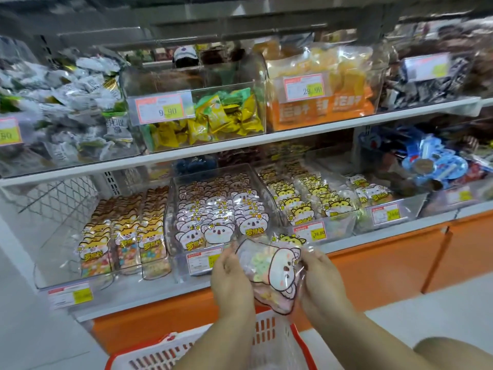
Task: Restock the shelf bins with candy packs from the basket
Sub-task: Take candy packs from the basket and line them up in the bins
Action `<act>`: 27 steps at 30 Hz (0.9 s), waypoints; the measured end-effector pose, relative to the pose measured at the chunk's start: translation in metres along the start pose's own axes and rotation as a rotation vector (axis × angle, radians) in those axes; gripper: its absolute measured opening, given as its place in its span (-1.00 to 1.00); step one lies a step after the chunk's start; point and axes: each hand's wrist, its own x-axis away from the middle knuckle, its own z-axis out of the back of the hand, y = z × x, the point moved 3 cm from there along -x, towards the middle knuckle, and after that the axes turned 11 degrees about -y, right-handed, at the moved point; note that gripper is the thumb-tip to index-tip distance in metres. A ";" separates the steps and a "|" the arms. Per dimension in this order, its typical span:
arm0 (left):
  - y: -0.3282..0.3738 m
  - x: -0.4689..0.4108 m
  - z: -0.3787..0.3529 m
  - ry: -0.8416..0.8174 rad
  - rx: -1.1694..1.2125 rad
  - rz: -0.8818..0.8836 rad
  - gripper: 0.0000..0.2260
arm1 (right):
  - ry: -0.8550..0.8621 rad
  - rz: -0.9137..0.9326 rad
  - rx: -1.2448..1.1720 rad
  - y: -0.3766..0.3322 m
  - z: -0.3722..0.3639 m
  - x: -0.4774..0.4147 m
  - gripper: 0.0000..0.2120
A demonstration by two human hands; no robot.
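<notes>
Just above the basket [269, 333], left hand [229, 279] and right hand [320, 281] hold candy pack [272, 273]

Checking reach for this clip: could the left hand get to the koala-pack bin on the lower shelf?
Probably yes. The left hand is just before the koala-pack bin, its open top unobstructed; it and the right hand both grip a koala candy pack.

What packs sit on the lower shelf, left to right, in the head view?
Orange dog-face packs → pink koala packs → yellow tiger packs → white-face packs → blue-wrapped goods.
</notes>
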 end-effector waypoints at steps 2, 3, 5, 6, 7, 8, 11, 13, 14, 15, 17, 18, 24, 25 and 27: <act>-0.004 0.005 -0.002 0.117 0.013 0.039 -0.71 | 0.014 0.019 -0.015 0.006 -0.002 0.001 -0.89; -0.004 0.006 -0.002 0.164 0.034 0.044 -0.69 | 0.010 0.036 -0.005 0.009 -0.004 0.002 -0.83; -0.002 0.009 -0.004 0.217 0.056 0.057 -0.67 | -0.040 0.077 0.050 0.009 -0.011 0.005 -0.66; 0.000 0.012 -0.005 0.224 0.052 0.060 -0.67 | -0.081 0.100 0.105 0.008 -0.015 0.006 -0.63; 0.002 0.013 -0.005 0.233 0.038 0.045 -0.66 | -0.121 0.123 0.179 0.006 -0.020 0.008 -0.65; 0.004 0.014 -0.004 0.226 0.017 0.036 -0.67 | -0.154 0.146 0.240 0.003 -0.024 0.009 -0.68; 0.010 0.009 0.007 0.039 -0.070 -0.039 -0.73 | -0.241 0.189 0.372 -0.011 -0.027 0.003 -0.72; 0.025 0.002 0.022 -0.161 -0.237 -0.103 -0.70 | -0.284 0.187 0.488 -0.025 -0.026 -0.004 -0.61; 0.036 -0.002 0.031 -0.240 -0.402 -0.173 -0.67 | -0.307 0.177 0.542 -0.030 -0.026 -0.007 -0.54; 0.051 -0.003 0.039 -0.302 -0.595 -0.291 -0.66 | -0.330 0.166 0.561 -0.034 -0.026 -0.009 -0.52; 0.073 0.005 0.046 -0.432 -0.933 -0.543 -0.67 | -0.369 0.137 0.559 -0.033 -0.029 -0.012 -0.58; 0.077 0.012 0.044 -0.502 -1.114 -0.638 -0.59 | -0.384 0.129 0.531 -0.028 -0.031 -0.014 -0.59; 0.045 0.035 0.042 -0.532 -1.396 -0.602 -0.32 | -0.422 0.051 0.408 0.007 -0.039 -0.003 -0.82; 0.042 0.034 0.045 -0.528 -1.350 -0.588 -0.35 | -0.423 0.029 0.417 0.009 -0.040 -0.002 -0.78; 0.039 0.031 0.049 -0.541 -1.274 -0.562 -0.41 | -0.439 -0.033 0.398 0.016 -0.041 -0.006 -0.67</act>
